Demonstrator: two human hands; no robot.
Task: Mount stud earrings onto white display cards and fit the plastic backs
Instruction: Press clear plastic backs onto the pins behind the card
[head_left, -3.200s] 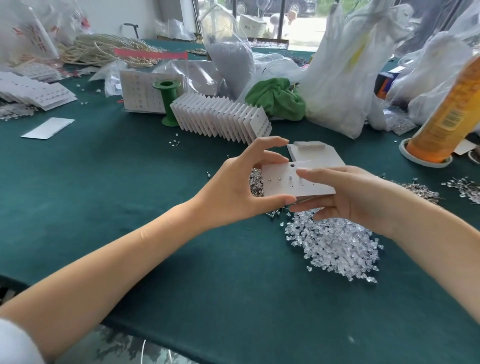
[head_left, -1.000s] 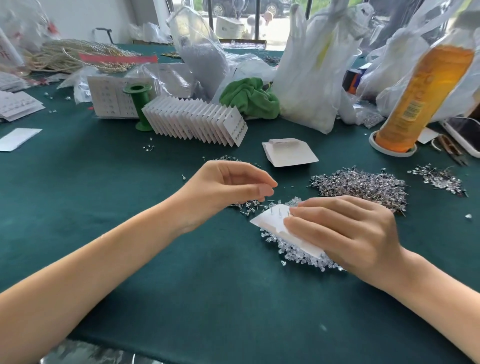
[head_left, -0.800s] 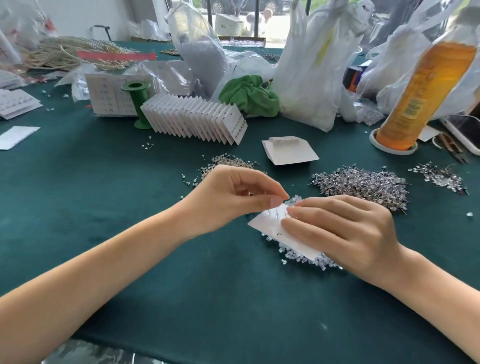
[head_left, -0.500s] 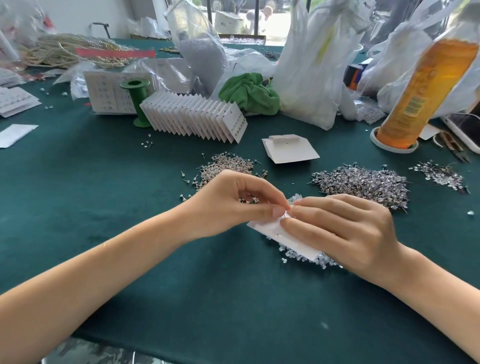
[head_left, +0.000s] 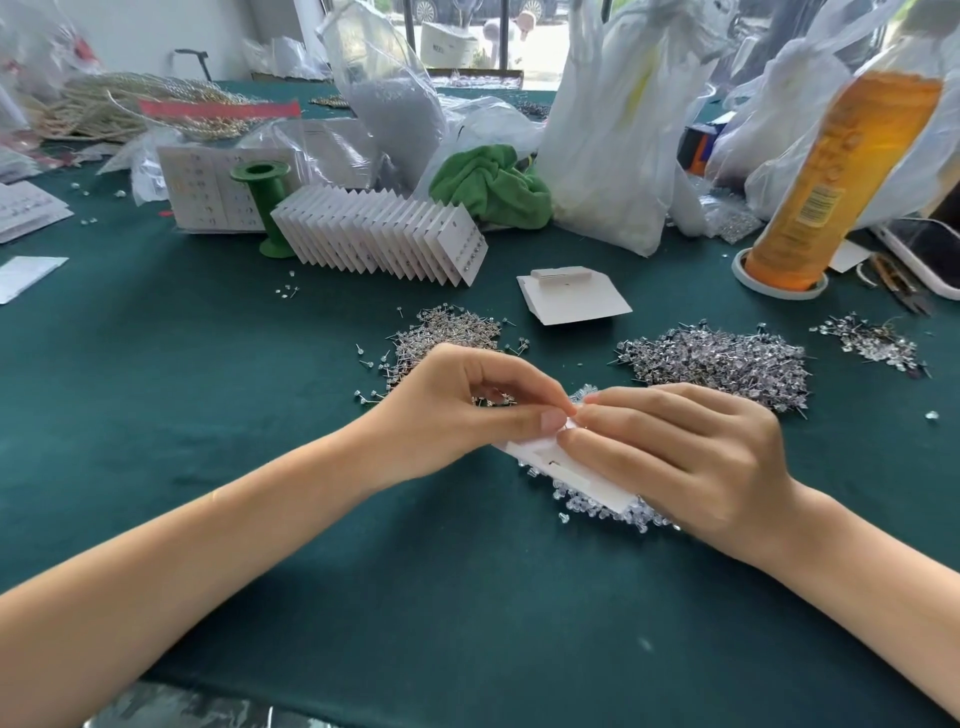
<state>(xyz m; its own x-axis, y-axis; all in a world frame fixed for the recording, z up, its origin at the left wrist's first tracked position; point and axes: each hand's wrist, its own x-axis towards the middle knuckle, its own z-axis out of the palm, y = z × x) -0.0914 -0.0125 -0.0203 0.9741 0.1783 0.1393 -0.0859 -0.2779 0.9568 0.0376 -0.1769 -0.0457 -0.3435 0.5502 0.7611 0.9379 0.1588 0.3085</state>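
Both forearms converging, left hand (head_left: 457, 410) and right hand (head_left: 691, 457) with curled fingers, fingertips touching.

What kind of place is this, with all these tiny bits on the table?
Probably a small jewellery-packing workshop. Heaps of stud earrings and clear plastic backs lie on the green cloth, and a row of filled display cards stands behind.

Left hand (head_left: 457, 410) and right hand (head_left: 691, 457) pinching together at white card (head_left: 582, 475) over clear backs (head_left: 608, 506). Stud heaps (head_left: 722, 364) at twelve and two o'clock. Orange bottle (head_left: 836, 176) far at two.
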